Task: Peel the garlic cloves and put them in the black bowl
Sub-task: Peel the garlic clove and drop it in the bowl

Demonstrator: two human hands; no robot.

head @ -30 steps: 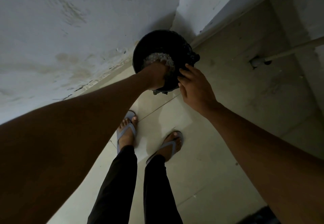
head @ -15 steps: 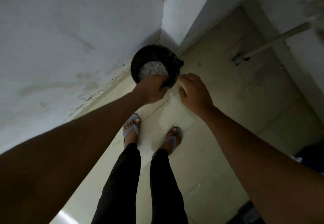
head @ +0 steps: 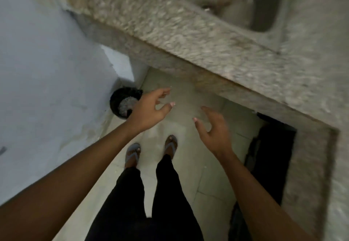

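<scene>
A black round bin (head: 120, 99) lined with a black bag stands on the floor in the corner by the white wall, and pale papery scraps (head: 125, 105) lie inside it. My left hand (head: 151, 106) hovers just right of the bin, fingers spread and relaxed, holding nothing. My right hand (head: 213, 129) hangs over the floor tiles further right, also spread and empty. No garlic cloves or black bowl are in view.
A speckled granite counter (head: 188, 38) runs across the top with a steel sink (head: 236, 1) set in it. A dark opening (head: 272, 157) lies under the counter at right. My feet in sandals (head: 151, 152) stand on pale floor tiles.
Both hands have come away from the bin and risen, fingers now spread. The view has swung up and right, bringing the counter and sink into sight.
</scene>
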